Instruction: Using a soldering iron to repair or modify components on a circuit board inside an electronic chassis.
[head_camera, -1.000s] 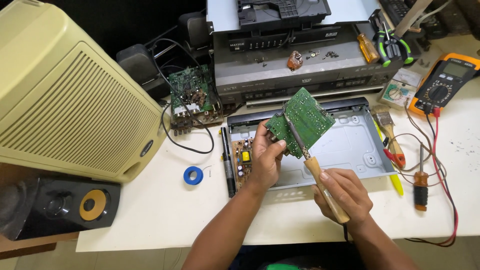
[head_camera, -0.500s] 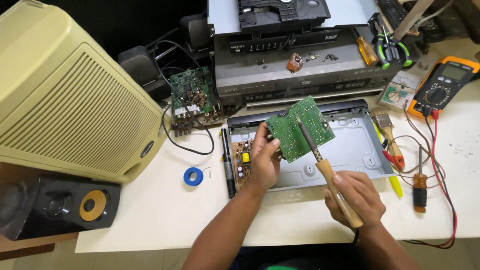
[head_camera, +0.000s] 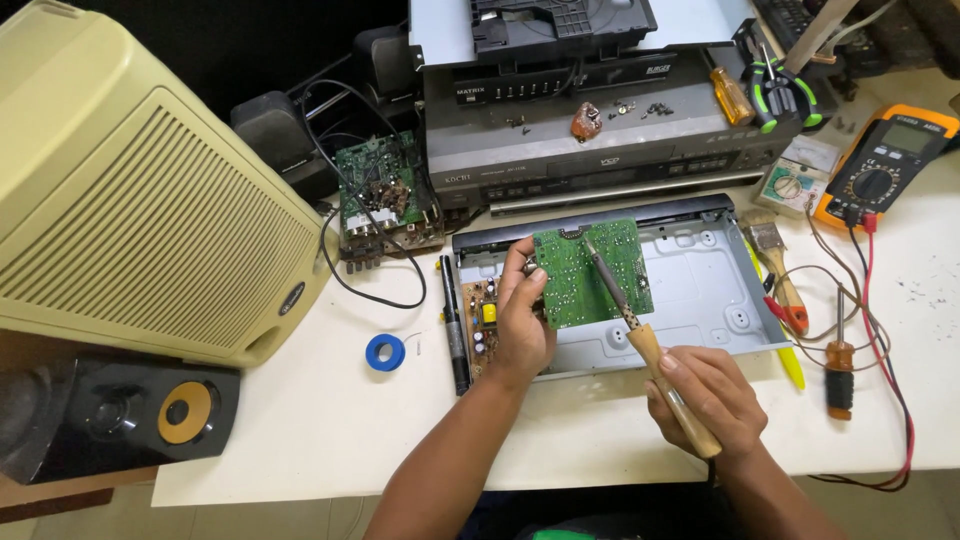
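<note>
The green circuit board (head_camera: 592, 272) had been lowered and turned flatter since the earlier views, where it had been held higher and steeply tilted; it was now presented with its solder side up, over the open metal chassis (head_camera: 700, 290). The right hand (head_camera: 700, 398) had been drawn slightly lower and to the right along the table edge.

The board was pinched at its left edge by the left hand (head_camera: 520, 320), the thumb pressed on the upper face and the remaining fingers curled underneath, so that the board extended to the right of the fingers and was carried clear of the chassis floor. The wooden handle of the soldering iron (head_camera: 640, 335) was gripped by the closed fingers of the right hand, and the shaft was angled up and to the left, the tip being laid on the upper middle of the board. Whether the tip actually touched the board could not be told.

Just below the left hand, a small brown power board (head_camera: 482, 322) was seen seated in the left end of the chassis, and a black pen-like tool (head_camera: 455, 325) lay beside it. A blue roll of tape (head_camera: 385, 352) was lying on the white table (head_camera: 300, 420) further left. A second green circuit board (head_camera: 385, 200) with trailing wires was placed behind, beside a large cream speaker cabinet (head_camera: 140, 200). To the right, a paintbrush (head_camera: 775, 265), a screwdriver (head_camera: 838, 360) and an orange multimeter (head_camera: 880, 165) were laid out, and a disc player (head_camera: 600, 140) was stacked at the back.
</note>
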